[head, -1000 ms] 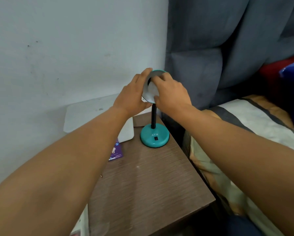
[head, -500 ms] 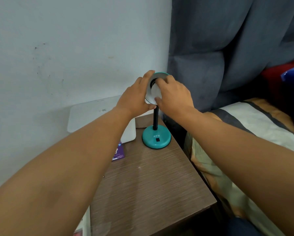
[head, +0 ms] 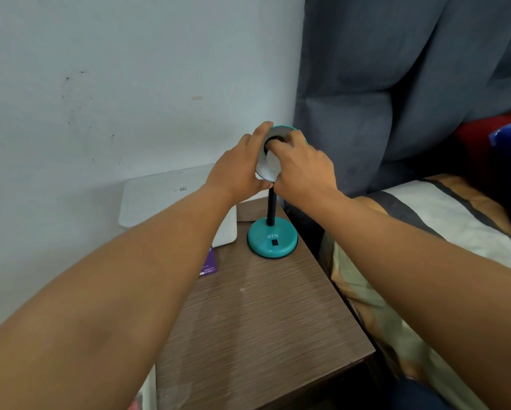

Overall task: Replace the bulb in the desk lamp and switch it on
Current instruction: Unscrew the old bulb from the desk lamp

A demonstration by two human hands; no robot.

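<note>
Dim, soft light, blurred, warped edges

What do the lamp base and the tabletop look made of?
Lamp base: likely smooth teal plastic or painted metal; even colour, soft sheen, white "ATN" lettering. Tabletop: brown wood-grain laminate or veneer, matte, with fine parallel streaks; which one is unclear.

— Bulb status? 
— White bulb (head: 270, 167) mostly hidden behind right hand (head: 303, 170). 
— White flat box (head: 165, 199)? 
— Label print too small to read; left forearm covers its corner.
</note>
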